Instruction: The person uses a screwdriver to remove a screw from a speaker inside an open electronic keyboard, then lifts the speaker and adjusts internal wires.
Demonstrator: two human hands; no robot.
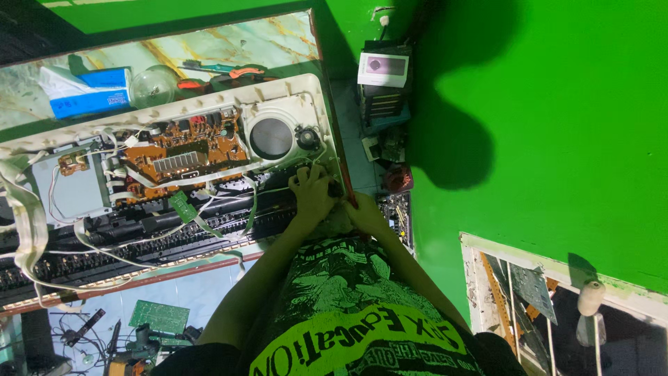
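Two hands work at the near right corner of an opened electronic keyboard (174, 174) lying on the workbench. Left hand (311, 195) rests curled on the black key assembly; right hand (363, 212) grips the casing edge, fingers hidden. Beyond: brown circuit board (184, 153), round speaker (271, 138), tissue box (87, 90).

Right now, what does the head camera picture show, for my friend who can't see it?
A person's left hand and right hand press together at the end of an opened electronic keyboard, whose brown circuit board, round speaker and white wires are exposed. A bright green wall stands alongside.
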